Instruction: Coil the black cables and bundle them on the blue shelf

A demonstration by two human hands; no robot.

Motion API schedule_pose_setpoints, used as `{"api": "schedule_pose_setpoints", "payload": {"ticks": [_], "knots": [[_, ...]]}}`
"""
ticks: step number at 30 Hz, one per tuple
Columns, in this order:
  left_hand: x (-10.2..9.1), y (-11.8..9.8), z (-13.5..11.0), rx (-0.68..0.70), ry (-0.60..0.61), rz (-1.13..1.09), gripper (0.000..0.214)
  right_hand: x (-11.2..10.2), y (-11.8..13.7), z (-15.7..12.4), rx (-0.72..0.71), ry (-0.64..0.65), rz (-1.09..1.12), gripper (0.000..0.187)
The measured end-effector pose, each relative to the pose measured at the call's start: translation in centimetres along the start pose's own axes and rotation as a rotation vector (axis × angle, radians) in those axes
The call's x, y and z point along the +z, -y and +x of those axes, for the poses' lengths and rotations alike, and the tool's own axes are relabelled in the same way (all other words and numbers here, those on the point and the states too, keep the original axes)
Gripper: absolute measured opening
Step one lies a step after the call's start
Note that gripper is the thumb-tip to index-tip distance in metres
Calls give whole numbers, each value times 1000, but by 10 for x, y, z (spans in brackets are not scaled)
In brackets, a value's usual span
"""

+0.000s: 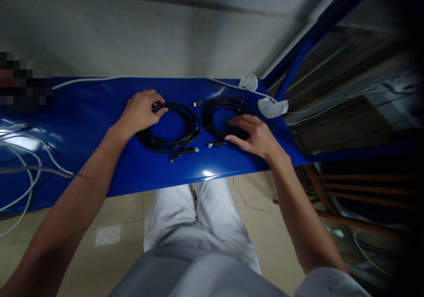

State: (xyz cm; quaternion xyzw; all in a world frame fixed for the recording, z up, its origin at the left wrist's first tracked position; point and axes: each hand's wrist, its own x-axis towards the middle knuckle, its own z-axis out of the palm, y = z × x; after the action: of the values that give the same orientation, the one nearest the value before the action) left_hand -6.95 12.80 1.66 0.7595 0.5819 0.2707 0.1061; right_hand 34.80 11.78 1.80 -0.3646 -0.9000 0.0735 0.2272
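Two coiled black cables lie side by side on a blue tabletop (159, 173). At the left coil (190, 120), my left hand (142, 109) pinches the upper left part of the loops between thumb and fingers. Two plug ends of this coil, one with a bright metal tip, point out at its lower right. Over the right side of the other coil (208, 116) is my right hand (253, 133), thumb and fingers apart. A plug (198, 104) shows at that coil's upper left and another plug (215, 145) at its lower left. My right palm hides part of the loops.
Loose white cables (36, 160) spread over the table's left end. A white cord (228, 85) runs along the back edge, near crumpled white wrapping (273, 107). A wall stands behind; a blue metal frame (294, 67) and wooden chair (321, 191) are at right.
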Motion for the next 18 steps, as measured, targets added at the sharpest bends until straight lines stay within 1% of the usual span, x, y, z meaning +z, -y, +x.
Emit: {"api": "schedule_pose_setpoints", "payload": {"ticks": [2,5,6,8,11,12,15,18], "knots": [[0,0,0,-1,0,2,18,0,3,-8,-19,1,3,46],[-1,0,0,11,1,21,18,2,7,-16,-37,9,24,32],[-1,0,0,14,3,25,19,3,8,-18,-43,13,27,29],[-1,0,0,18,8,27,20,4,9,-20,-64,20,21,31],[-1,2,1,21,16,25,20,6,10,-21,-110,29,-4,40],[-1,2,1,21,18,26,20,6,11,-21,-120,28,-13,39],[-1,3,1,19,19,30,19,9,9,-22,-129,4,-39,26],[-1,2,1,21,19,32,20,10,6,-22,-119,-21,-67,22]]}}
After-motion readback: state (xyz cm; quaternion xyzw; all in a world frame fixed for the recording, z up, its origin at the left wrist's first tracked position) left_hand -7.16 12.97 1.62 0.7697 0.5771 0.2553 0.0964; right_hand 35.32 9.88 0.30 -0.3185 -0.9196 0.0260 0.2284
